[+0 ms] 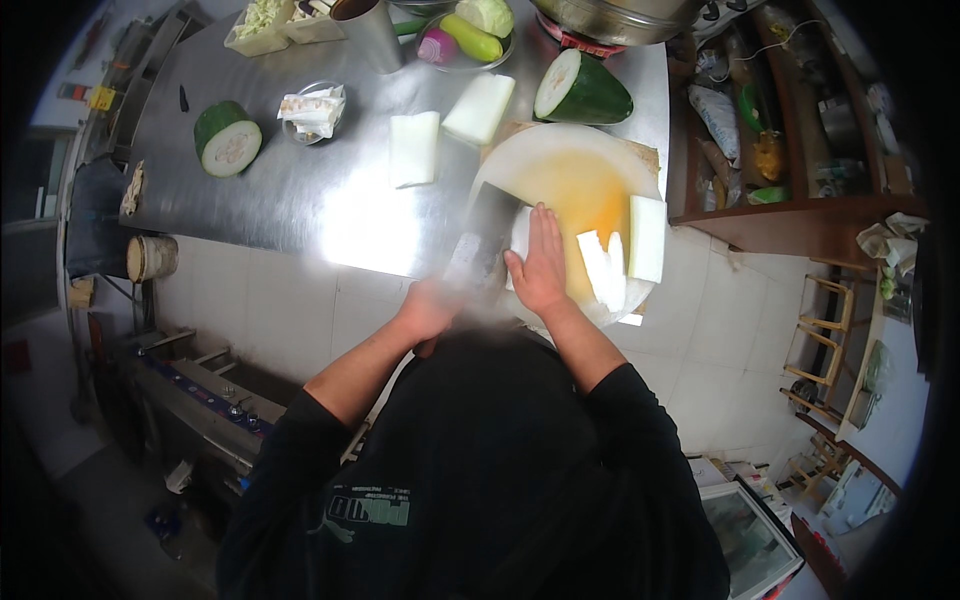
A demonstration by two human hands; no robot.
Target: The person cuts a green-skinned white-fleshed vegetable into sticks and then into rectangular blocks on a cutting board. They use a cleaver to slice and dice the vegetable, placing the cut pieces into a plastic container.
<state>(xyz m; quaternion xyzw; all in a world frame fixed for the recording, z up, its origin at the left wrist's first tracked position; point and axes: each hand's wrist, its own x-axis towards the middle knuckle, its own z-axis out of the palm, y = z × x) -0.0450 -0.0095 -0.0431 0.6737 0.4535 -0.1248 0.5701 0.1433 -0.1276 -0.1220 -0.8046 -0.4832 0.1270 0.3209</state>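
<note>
My left hand (429, 309) grips the handle end of a broad cleaver (495, 214), its blade slanting across the left side of a round cutting board (555, 142). My right hand (541, 262) lies flat, fingers together, holding down a pale piece of peeled winter melon (519, 234) beside the blade. Most of that piece is hidden under the palm. Cut white melon slices (600, 270) rest on the board to the right of this hand. A peeled block of melon (647, 238) lies along the board's right edge. Blur covers part of my left hand and the handle.
Two peeled melon blocks (414, 148) lie on the steel table (285, 202). Green-skinned melon chunks (227, 139) (583, 88) flank them. A small bowl (311, 112) holds whitish strips. Behind stand a metal cup (371, 37), a vegetable bowl (480, 64) and a large pot (619, 19).
</note>
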